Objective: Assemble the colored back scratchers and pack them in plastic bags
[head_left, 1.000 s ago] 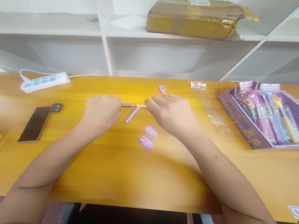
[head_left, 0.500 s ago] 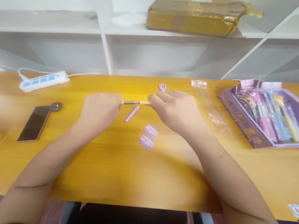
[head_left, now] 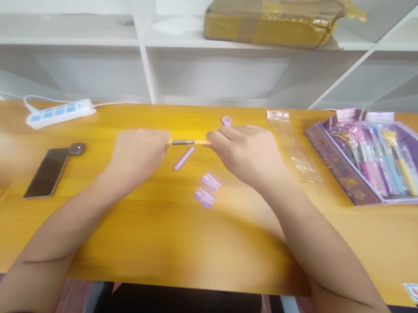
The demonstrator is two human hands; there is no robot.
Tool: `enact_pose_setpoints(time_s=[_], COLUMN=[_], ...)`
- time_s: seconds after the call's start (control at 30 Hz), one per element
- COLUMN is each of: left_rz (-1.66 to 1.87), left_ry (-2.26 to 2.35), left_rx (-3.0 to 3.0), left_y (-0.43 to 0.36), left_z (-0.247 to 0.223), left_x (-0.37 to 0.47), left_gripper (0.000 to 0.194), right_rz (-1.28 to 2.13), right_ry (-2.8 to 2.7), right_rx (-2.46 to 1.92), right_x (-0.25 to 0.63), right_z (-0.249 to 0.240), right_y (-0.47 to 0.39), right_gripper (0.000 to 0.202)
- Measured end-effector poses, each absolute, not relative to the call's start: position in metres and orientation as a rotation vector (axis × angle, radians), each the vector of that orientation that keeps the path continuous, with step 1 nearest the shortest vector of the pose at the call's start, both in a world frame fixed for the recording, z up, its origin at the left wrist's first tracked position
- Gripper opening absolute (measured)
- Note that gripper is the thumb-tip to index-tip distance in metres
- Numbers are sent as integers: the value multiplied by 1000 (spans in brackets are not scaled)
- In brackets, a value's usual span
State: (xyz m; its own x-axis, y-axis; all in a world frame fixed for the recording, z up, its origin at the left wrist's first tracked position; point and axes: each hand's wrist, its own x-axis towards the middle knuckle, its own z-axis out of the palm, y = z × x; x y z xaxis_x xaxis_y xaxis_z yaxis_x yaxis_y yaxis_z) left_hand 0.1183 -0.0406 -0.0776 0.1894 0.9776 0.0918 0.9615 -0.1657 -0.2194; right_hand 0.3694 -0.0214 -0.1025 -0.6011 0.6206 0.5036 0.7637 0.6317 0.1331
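At either end of a slim yellow-and-metal rod (head_left: pixel 183 142), I see the left hand (head_left: pixel 139 152) and right hand (head_left: pixel 248 151) curled tight on it, its middle bare between them. On the person's side of the rod lies a purple stick (head_left: pixel 184 158), then two small cards (head_left: pixel 204 198); beyond the rod, a purple claw-shaped piece (head_left: pixel 226 120); well to its right, a purple tray (head_left: pixel 340 165).
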Motion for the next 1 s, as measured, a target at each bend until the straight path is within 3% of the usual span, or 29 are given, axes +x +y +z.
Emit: enact_pose_setpoints(time_s=[0.7,1.0], left_rz=[112,-52], left_ry=[-1866,-1974], left_rx=[-2169,-1744], left_y=[-35,-19], left_z=[-77,-26], left_x=[106,20], left_gripper=[34,24], right_rz=[-643,-794], right_ry=[-2437,-1859], right_rx=[-1032,-1635], right_x=[383,533], right_z=[-101,-81], right_y=[-16,60], right_gripper=[38,64])
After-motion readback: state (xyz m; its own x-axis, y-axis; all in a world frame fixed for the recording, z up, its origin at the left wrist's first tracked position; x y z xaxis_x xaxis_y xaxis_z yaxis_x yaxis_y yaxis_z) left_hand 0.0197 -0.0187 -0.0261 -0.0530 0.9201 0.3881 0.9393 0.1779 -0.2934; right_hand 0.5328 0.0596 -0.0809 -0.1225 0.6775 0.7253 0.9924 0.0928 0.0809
